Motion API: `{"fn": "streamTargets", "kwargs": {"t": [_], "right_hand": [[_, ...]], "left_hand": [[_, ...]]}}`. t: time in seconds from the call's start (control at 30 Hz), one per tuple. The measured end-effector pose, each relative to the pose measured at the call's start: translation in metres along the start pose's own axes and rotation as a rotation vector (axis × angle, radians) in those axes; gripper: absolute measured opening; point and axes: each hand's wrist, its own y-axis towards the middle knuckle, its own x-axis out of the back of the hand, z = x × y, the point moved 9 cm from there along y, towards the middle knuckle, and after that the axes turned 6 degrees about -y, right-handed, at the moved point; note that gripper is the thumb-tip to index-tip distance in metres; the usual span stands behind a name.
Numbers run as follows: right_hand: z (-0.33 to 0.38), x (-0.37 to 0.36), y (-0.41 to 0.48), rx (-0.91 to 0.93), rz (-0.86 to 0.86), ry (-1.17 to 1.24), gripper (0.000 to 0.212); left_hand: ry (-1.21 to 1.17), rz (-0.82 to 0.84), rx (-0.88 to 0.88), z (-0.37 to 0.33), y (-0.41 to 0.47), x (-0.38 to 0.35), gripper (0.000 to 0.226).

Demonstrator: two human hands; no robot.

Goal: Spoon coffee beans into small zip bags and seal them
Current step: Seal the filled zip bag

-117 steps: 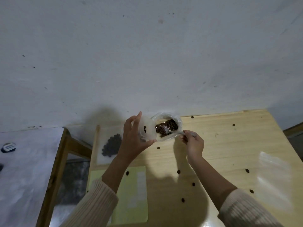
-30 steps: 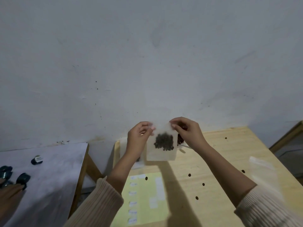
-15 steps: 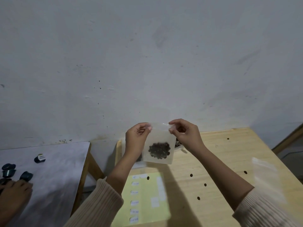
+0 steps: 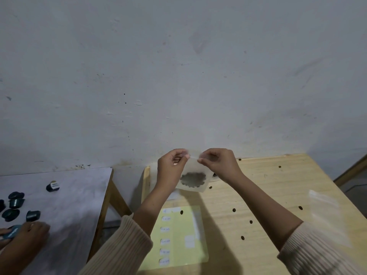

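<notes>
My left hand (image 4: 171, 165) and right hand (image 4: 219, 163) pinched the bag (image 4: 195, 188) by its zip above the table (image 4: 278, 185), closer together than 0.5 s before; beans (image 4: 192, 179) inside, sealing seemed nearly done.

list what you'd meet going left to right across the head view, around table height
dark capsules on the grey table → left hand → zip bag of coffee beans, pinched at its top by both hands → right hand → clear plastic bag lying on the wooden table
</notes>
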Motion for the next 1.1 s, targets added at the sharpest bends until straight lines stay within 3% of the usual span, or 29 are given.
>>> {"fn": "streamTargets", "kwargs": {"t": [0.6, 0.8, 0.87, 1.1], "right_hand": [[0.009, -0.012, 0.004, -0.034, -0.032, 0.038, 0.014], [0.016, -0.017, 0.008, 0.02, 0.079, 0.095, 0.006], [0.01, -0.015, 0.007, 0.013, 0.117, 0.145, 0.012], [-0.01, -0.016, 0.012, -0.038, 0.137, 0.226, 0.018]], "left_hand": [[0.023, 0.011, 0.015, -0.006, -0.004, -0.001, 0.021], [0.073, -0.087, 0.002, -0.001, 0.002, 0.013, 0.014], [0.066, -0.11, -0.008, 0.003, 0.004, 0.021, 0.016], [-0.016, 0.011, 0.017, 0.018, 0.0, 0.003, 0.009]]}}
